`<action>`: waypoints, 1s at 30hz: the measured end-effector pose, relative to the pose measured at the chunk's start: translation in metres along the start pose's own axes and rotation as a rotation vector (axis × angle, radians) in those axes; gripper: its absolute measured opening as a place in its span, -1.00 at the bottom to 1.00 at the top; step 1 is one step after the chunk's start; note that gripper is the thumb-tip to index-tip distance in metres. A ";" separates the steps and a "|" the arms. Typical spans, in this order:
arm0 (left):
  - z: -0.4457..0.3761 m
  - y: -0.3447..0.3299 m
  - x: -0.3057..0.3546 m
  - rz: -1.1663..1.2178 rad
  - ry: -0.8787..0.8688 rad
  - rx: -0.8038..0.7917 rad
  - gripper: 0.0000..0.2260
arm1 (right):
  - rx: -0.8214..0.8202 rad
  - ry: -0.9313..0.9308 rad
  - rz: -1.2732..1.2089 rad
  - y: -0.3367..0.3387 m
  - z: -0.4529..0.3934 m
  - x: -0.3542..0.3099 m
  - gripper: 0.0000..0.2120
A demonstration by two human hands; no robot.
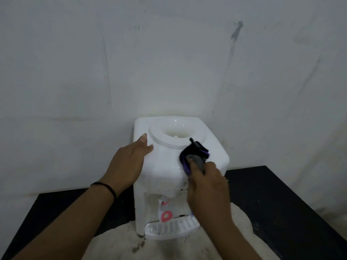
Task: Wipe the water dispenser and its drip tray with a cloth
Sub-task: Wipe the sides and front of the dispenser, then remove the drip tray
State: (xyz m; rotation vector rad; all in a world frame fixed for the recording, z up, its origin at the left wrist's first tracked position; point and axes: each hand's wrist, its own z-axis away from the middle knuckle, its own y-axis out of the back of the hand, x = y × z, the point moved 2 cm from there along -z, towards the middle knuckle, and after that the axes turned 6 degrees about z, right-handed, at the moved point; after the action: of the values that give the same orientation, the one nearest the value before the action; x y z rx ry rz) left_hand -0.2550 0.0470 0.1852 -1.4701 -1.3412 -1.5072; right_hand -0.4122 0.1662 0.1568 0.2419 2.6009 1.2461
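Under both hands, on the black bench: white water dispenser. Left hand flat, steadying its top corner; right hand grips a dark cloth against the top. Below them, front and drip tray look spotted, apparently unwiped.

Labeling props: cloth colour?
Dark purple and black cloth, gripped by the right hand; head view.

Black tabletop standing against the wall, pale stained mat lying spread across its middle, dirty white wall rising behind, dark smear showing high on it, thin black wristband circling a wrist
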 end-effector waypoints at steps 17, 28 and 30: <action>0.008 -0.011 0.022 -0.499 -0.133 0.166 -0.64 | -0.151 0.172 0.085 0.018 -0.051 -0.006 -0.62; 0.011 -0.031 0.033 -0.735 -0.148 0.191 -0.50 | -0.349 -0.335 -0.043 0.009 -0.069 0.140 -0.57; 0.016 -0.036 0.033 -0.733 -0.173 0.186 -0.63 | -0.145 -0.284 -0.153 0.011 -0.057 0.137 -0.59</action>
State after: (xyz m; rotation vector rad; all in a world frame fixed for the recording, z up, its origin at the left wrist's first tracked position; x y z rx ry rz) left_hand -0.2898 0.0787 0.2065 -1.0498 -2.2213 -1.6294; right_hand -0.5595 0.1657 0.1798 0.1741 2.2349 1.2397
